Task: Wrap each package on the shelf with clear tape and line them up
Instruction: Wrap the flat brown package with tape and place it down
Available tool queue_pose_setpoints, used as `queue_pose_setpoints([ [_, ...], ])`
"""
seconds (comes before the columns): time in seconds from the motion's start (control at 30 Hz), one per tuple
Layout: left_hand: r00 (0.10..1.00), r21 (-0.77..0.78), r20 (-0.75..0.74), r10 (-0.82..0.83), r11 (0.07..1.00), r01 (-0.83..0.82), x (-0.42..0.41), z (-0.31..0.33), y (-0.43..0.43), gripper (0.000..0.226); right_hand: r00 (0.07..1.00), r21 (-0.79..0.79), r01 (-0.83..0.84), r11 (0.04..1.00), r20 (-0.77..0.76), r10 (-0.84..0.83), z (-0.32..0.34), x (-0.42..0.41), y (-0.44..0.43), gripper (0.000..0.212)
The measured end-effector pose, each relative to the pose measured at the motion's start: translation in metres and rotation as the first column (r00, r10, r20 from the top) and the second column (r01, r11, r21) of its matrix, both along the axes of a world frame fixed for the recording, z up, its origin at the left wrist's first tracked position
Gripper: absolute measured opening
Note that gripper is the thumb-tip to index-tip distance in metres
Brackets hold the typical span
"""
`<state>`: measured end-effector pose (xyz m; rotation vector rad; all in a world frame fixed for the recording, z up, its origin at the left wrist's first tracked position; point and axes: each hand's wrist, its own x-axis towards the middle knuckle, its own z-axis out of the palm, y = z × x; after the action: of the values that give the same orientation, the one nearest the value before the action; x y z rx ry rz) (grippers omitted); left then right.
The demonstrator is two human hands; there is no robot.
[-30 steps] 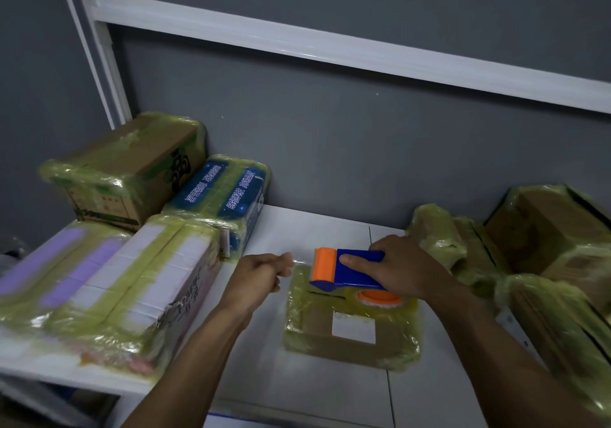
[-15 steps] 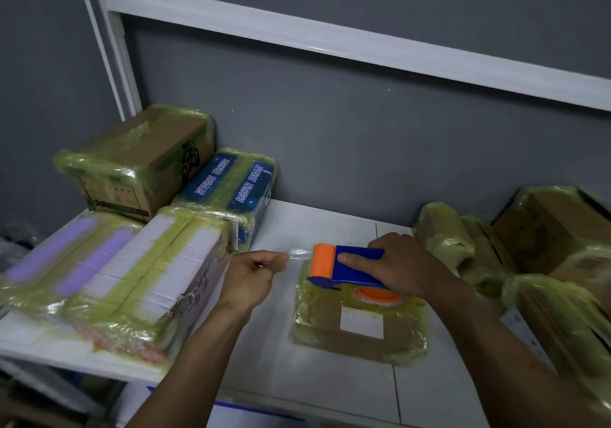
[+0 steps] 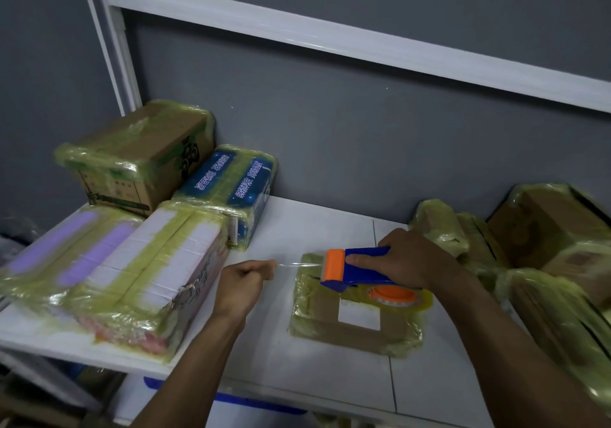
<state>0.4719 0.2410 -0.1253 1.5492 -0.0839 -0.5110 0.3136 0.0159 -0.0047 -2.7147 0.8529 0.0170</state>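
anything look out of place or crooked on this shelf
Yes. The wrapped cartons at the right lie in a tilted heap, leaning on each other, not in a row. At the left, the white-and-purple package sits askew to the shelf edge. The flat package below the tape dispenser lies flat.

dim, flat light; edges blurred and bowed.
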Motion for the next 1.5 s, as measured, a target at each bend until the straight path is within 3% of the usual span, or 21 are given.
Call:
queue_pose_setpoints([
  [0.1,0.996,-0.019,-0.079,0.031,0.999,-0.033,-0.004,-0.009,0.004,0.011,1.0,-0.029,0.004,1.0,-0.017,-0.005,-0.003,0.005,0.004,0.082],
  [0.57,0.997,0.063,-0.077,0.024,0.998,-0.019,-0.012,-0.04,-0.001,0.008,0.977,-0.121,-0.004,0.993,-0.211,-0.022,-0.018,0.032,0.008,0.077],
  [0.7,0.998,0.127,-0.056,-0.013,0.992,0.02,-0.015,-0.047,-0.008,0.01,0.971,-0.1,0.002,0.995,-0.236,-0.026,-0.022,0.032,0.007,0.076],
  [0.93,0.985,0.277,-0.029,-0.168,0.946,0.17,-0.018,-0.048,-0.016,0.022,0.988,-0.11,0.027,0.994,-0.148,-0.043,-0.024,0.029,0.011,0.078],
  [1.03,0.973,0.423,0.089,-0.213,0.892,0.157,-0.022,-0.046,-0.014,0.03,0.987,-0.109,0.033,0.994,-0.15,-0.049,-0.025,0.028,0.012,0.078],
  [1.17,0.969,0.208,0.244,-0.038,0.978,-0.015,-0.02,-0.031,-0.016,0.012,0.99,-0.1,0.052,0.994,-0.123,-0.064,-0.025,0.025,0.011,0.078],
  [1.23,0.972,0.166,0.179,-0.149,0.979,0.12,-0.021,-0.02,-0.018,0.008,0.991,-0.098,0.058,0.993,-0.118,-0.07,-0.027,0.024,0.012,0.077],
  [1.33,0.935,0.117,0.095,-0.342,0.936,0.331,-0.031,-0.014,-0.019,0.021,0.992,-0.117,0.047,0.992,-0.108,-0.06,-0.028,0.023,0.011,0.079],
  [1.5,0.98,0.097,0.026,-0.196,0.976,0.193,-0.04,-0.023,-0.02,0.024,0.997,-0.171,0.016,0.985,-0.069,-0.028,-0.033,0.019,0.011,0.081],
])
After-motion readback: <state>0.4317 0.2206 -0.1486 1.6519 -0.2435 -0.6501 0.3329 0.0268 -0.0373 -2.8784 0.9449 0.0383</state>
